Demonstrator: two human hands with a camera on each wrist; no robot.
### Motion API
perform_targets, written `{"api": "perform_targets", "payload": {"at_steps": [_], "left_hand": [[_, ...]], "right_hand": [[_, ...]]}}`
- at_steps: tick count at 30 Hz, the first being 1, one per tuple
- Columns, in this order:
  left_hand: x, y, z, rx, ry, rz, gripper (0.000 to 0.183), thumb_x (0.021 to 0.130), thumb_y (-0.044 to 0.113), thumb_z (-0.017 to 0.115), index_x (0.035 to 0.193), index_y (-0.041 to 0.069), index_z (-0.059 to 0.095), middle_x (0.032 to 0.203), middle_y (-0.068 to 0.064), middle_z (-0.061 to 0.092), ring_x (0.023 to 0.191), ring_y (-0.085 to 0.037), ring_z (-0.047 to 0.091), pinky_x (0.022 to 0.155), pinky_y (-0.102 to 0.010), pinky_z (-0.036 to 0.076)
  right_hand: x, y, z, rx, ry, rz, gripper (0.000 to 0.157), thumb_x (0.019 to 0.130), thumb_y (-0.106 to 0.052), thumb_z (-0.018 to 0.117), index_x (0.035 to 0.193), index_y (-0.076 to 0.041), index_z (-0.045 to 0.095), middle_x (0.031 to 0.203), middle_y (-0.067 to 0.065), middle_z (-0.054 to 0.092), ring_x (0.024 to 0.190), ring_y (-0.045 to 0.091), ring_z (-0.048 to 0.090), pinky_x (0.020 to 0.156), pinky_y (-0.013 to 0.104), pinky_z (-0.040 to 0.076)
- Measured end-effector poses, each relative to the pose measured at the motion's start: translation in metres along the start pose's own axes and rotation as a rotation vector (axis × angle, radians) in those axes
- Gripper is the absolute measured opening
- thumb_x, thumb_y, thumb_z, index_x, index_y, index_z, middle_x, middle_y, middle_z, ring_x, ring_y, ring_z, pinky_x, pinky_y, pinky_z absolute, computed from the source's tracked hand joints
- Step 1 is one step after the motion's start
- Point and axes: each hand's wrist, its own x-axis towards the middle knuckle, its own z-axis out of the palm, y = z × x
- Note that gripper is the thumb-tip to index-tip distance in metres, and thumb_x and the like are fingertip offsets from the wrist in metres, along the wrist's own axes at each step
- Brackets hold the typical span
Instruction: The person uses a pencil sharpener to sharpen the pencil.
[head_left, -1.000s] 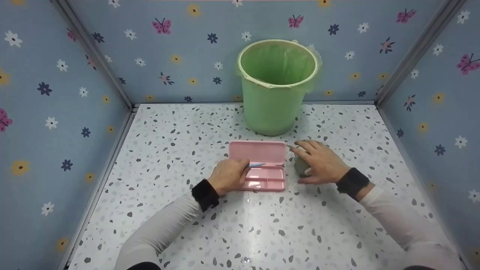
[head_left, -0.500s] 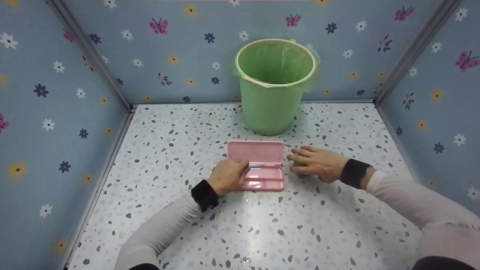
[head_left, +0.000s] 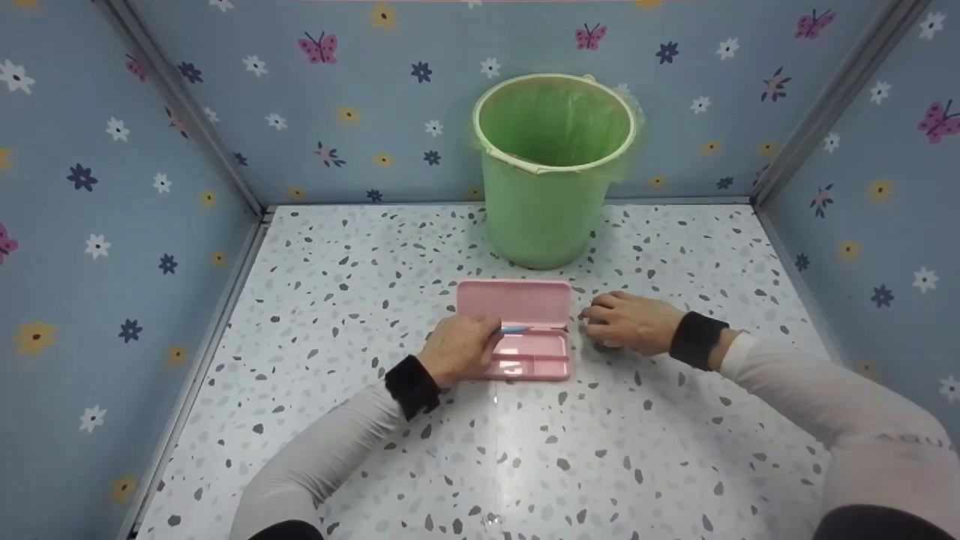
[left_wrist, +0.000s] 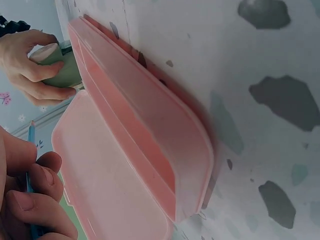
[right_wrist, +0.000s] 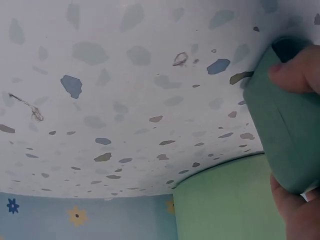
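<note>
A slim blue pencil (left_wrist: 31, 132) is pinched between the thumb and fingers of my left hand (head_left: 463, 347), its bare tip pointing out. That hand hovers over the left part of an opened pink pencil case (head_left: 514, 302) and hides part of its tray. On the case's right, my right hand (head_left: 634, 322) grips a dark green rounded block (right_wrist: 282, 117) that looks like a pencil sharpener. A pale round part and a dark part of the block show in the left wrist view. The fingers cover most of it in the head view.
Behind the case stands a green bin (head_left: 544, 214) with a thin bag over its rim. Patterned panels (head_left: 360, 90) wall in the speckled table (head_left: 360, 255) at the back and sides. Small thin scraps (right_wrist: 181, 59) lie on the tabletop.
My right hand has drawn its spread fingers in around the green block and turned flatter over it. The left hand with the pencil and the pink case have stayed in place.
</note>
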Motion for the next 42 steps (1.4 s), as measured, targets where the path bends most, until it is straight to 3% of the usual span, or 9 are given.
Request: {"api": "perform_targets", "payload": {"at_steps": [4,11,15,25,30,38,42], "left_hand": [[0.005,0.002,0.001,0.011,0.006,0.017,0.025,0.114,0.028,0.061,0.095,0.013,0.064,0.073,-0.002,0.064,0.062,-0.016,0.057,0.059,-0.037,0.056],[0.011,0.005,0.002,-0.007,-0.017,0.041,0.024,0.114,0.028,0.060,0.096,0.012,0.065,0.075,-0.002,0.063,0.062,-0.014,0.051,0.058,-0.034,0.052],[0.016,0.005,-0.001,-0.015,-0.037,0.039,0.023,0.114,0.026,0.060,0.097,0.013,0.065,0.078,-0.001,0.064,0.065,-0.015,0.055,0.061,-0.034,0.053],[0.031,0.005,-0.007,-0.049,0.007,0.015,0.022,0.113,0.023,0.062,0.095,0.011,0.066,0.076,-0.001,0.062,0.065,-0.016,0.055,0.059,-0.035,0.052],[0.036,0.010,-0.001,-0.056,-0.040,0.042,0.025,0.114,0.023,0.060,0.094,0.011,0.068,0.074,-0.002,0.064,0.064,-0.014,0.053,0.059,-0.031,0.048],[0.044,0.020,0.011,-0.131,-0.140,0.029,0.026,0.116,0.025,0.057,0.094,0.013,0.066,0.079,-0.001,0.068,0.068,-0.013,0.057,0.065,-0.030,0.053],[0.049,0.025,0.015,-0.150,-0.156,0.035,0.027,0.116,0.024,0.057,0.093,0.012,0.066,0.078,-0.001,0.067,0.068,-0.012,0.057,0.066,-0.029,0.055]], "right_hand": [[0.001,-0.001,-0.003,0.088,-0.037,0.067,0.030,0.099,-0.012,0.078,0.127,-0.014,0.069,0.139,0.017,0.074,0.123,0.038,0.068,0.105,0.056,0.063],[0.004,0.000,-0.007,0.180,-0.089,0.136,0.061,0.074,0.008,0.087,0.129,-0.011,0.070,0.130,0.014,0.075,0.117,0.037,0.068,0.102,0.052,0.063],[0.005,0.002,-0.008,0.237,-0.094,0.181,0.058,0.076,0.001,0.091,0.128,-0.010,0.068,0.125,0.014,0.075,0.113,0.036,0.069,0.101,0.052,0.063],[0.013,-0.002,-0.010,0.380,-0.144,0.403,0.053,0.080,-0.015,0.095,0.122,-0.012,0.063,0.111,0.011,0.072,0.097,0.032,0.073,0.091,0.053,0.066],[0.019,-0.004,-0.011,0.428,-0.225,0.521,0.054,0.082,-0.022,0.096,0.122,-0.014,0.060,0.111,0.008,0.072,0.098,0.030,0.075,0.093,0.050,0.067],[0.022,-0.008,-0.009,0.479,-0.224,0.605,0.053,0.085,-0.028,0.095,0.122,-0.014,0.059,0.111,0.006,0.072,0.097,0.027,0.074,0.090,0.049,0.067],[0.022,-0.010,-0.008,0.481,-0.223,0.637,0.053,0.086,-0.030,0.094,0.123,-0.015,0.059,0.109,0.006,0.071,0.096,0.026,0.073,0.088,0.047,0.066]]}}
